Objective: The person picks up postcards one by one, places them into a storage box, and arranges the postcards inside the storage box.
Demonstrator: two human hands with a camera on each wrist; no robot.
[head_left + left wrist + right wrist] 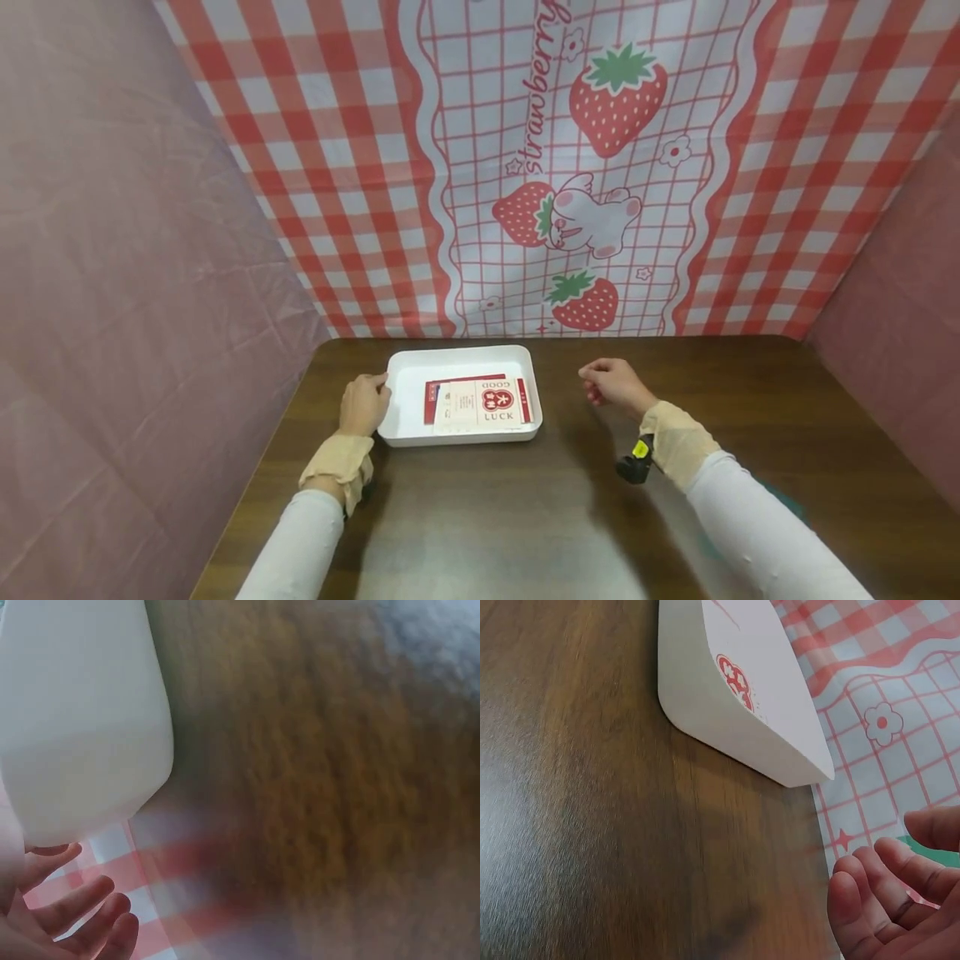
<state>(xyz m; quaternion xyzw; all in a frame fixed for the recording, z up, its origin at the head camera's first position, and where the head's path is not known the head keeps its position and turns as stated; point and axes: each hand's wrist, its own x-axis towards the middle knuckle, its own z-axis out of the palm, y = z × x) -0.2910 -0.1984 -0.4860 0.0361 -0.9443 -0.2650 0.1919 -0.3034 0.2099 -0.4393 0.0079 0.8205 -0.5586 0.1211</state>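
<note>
A white tray lies on the left part of the table. In it are a cream card printed with "GOOD LUCK" and red pieces that show from beneath it. My left hand pinches the tray's left rim, thumb and forefinger at its edge and the other fingers loosely bent, as the left wrist view shows. Off to the tray's right, my right hand hovers with loosely curled fingers and holds nothing. Its wrist view has the tray's corner beyond the fingertips.
The brown wooden table reaches back to a checked strawberry cloth hung behind it. Pink fabric hangs on the left and right sides. Part of something teal shows beside the right forearm.
</note>
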